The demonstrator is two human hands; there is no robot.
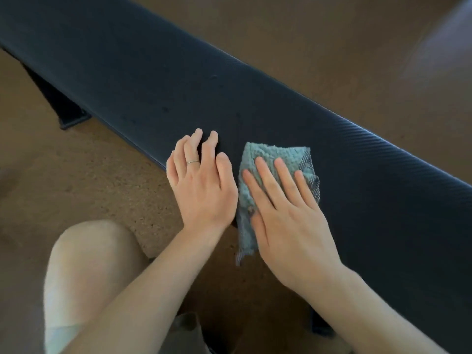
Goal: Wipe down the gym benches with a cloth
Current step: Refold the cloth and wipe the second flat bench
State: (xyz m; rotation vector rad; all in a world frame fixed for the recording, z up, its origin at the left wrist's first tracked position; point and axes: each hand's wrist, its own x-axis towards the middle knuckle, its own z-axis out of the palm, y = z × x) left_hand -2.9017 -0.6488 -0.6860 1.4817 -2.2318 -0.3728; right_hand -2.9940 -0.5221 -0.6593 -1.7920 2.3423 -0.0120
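A long dark navy padded bench (pixel 143 80) runs diagonally from upper left to lower right. A teal terry cloth (pixel 265 154) lies on its near edge, one end hanging over the side. My right hand (pixel 286 205) presses flat on the cloth with straight, spread fingers. My left hand (pixel 201 180), wearing a thin ring, rests on the bench's near edge just left of the cloth, fingers relaxed and holding nothing.
Brown speckled floor (pixel 76 190) surrounds the bench. A dark bench leg (pixel 69 111) stands at the left under the pad, another (pixel 319 325) near the bottom. My bare knee (pixel 86 264) is at lower left.
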